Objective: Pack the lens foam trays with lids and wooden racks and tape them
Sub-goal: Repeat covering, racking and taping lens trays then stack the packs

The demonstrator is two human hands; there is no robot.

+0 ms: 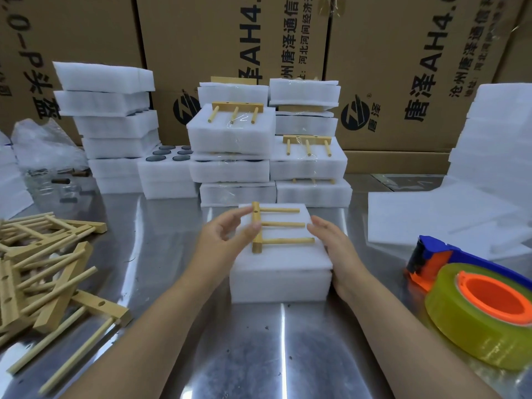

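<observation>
A loose pile of pale wooden peg racks (49,272) lies at the left edge of the shiny metal table (172,254). Behind it rise stacks of white foam trays (115,125), and one open tray of dark round lenses (168,159) sits beside them. Further right stand taped white foam packs (233,133) with racks on top, in front of brown printed cardboard boxes (388,67).

In the centre, the left hand (227,240) pinches the crossbar of a three-peg wooden rack (276,226) between thumb and curled fingers. That rack lies flat on the lidded white foam tray (282,272), pegs pointing right. The right hand (334,249) is released, its straight fingers resting against the tray's right edge.

Flat white foam sheets (431,217) and a blue-and-orange tape dispenser with a yellowish roll (475,298) lie at the right.
</observation>
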